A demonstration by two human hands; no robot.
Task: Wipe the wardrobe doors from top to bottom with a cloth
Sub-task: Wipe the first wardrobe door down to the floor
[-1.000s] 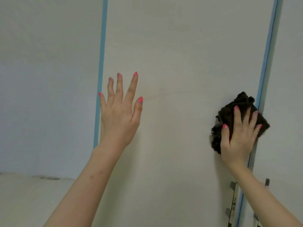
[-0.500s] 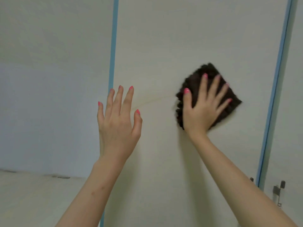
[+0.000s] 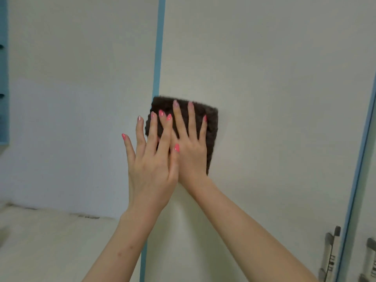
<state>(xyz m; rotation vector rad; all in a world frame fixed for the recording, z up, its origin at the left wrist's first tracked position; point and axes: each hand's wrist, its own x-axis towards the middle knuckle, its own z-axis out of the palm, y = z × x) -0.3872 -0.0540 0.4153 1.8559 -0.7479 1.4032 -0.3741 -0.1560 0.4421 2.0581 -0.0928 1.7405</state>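
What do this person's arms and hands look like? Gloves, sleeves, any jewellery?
No gloves or sleeves: both forearms are bare as far as the picture shows. The left hand and right hand have long, pointed nails painted glossy coral pink. No rings, watch or bracelets are visible.

Bare forearms, no sleeves; pink-painted nails on all fingers [image 3: 151,129]

Head view, close, facing wardrobe door [image 3: 264,98] straight on.

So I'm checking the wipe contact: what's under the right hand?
The dark cloth, pressed flat against the wardrobe door by the right hand. The door surface beneath the cloth is covered.
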